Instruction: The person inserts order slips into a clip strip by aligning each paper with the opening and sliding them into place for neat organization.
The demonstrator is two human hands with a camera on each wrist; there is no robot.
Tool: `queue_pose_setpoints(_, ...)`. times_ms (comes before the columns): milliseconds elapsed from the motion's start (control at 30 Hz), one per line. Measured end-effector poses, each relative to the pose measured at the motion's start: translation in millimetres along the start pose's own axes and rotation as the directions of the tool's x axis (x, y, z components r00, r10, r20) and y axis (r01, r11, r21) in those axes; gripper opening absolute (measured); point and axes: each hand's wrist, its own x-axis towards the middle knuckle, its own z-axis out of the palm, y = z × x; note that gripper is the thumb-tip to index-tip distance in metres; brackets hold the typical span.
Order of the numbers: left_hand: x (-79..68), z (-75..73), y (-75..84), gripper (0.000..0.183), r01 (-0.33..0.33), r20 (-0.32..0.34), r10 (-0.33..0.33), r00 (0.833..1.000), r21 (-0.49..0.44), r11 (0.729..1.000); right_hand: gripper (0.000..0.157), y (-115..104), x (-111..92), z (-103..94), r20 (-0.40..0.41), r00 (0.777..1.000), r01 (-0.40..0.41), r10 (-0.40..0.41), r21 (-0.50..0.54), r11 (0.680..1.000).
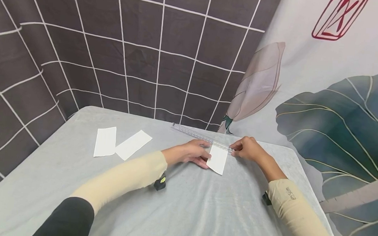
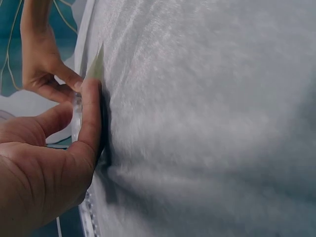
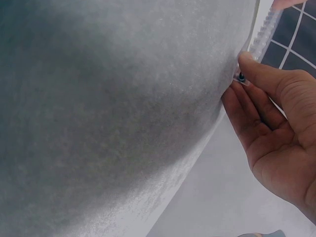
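Observation:
A clear plastic ruler [image 1: 192, 133] lies slanted near the table's far edge, its right part crossing the upper end of a white paper piece [image 1: 218, 161]. My left hand [image 1: 194, 152] holds the paper's left edge, with its upper fingers close to the ruler. In the left wrist view, one finger of the left hand [image 2: 54, 163] stretches along the paper [image 2: 98, 64], partly hiding it. My right hand [image 1: 248, 149] pinches the ruler's right end between thumb and fingers. The right wrist view shows the ruler's end [image 3: 242, 77] in the right hand [image 3: 276, 113].
Two more white paper pieces lie left on the table, one upright rectangle [image 1: 105, 141] and one slanted strip [image 1: 133, 145]. A light grey cloth [image 1: 177, 204] covers the table. Behind it hang a dark grid-patterned curtain [image 1: 140, 57] and a leaf-printed cloth [image 1: 338, 116].

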Motion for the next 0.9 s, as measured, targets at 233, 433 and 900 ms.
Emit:
queue_pose_setpoints(233, -7.3, -14.3, -0.7, 0.069, 0.02, 0.022, -0.02, 1.0, -0.013, 1.0, 0.025, 0.9, 0.0, -0.5, -0.002, 1.0, -0.014, 0.014, -0.007, 1.0)
queue_pose_setpoints(433, -14.0, -24.8, 1.0, 0.062, 0.015, 0.005, -0.015, 1.0, -0.017, 1.0, 0.025, -0.4, 0.6, 0.2, 0.003, 1.0, -0.031, 0.031, -0.01, 0.999)
queue_pose_setpoints(900, -31.6, -47.6, 6.3, 0.056, 0.017, -0.064, -0.016, 0.998, 0.008, 1.0, 0.026, -1.0, 0.4, -0.4, 0.015, 1.0, -0.02, 0.02, -0.011, 1.0)
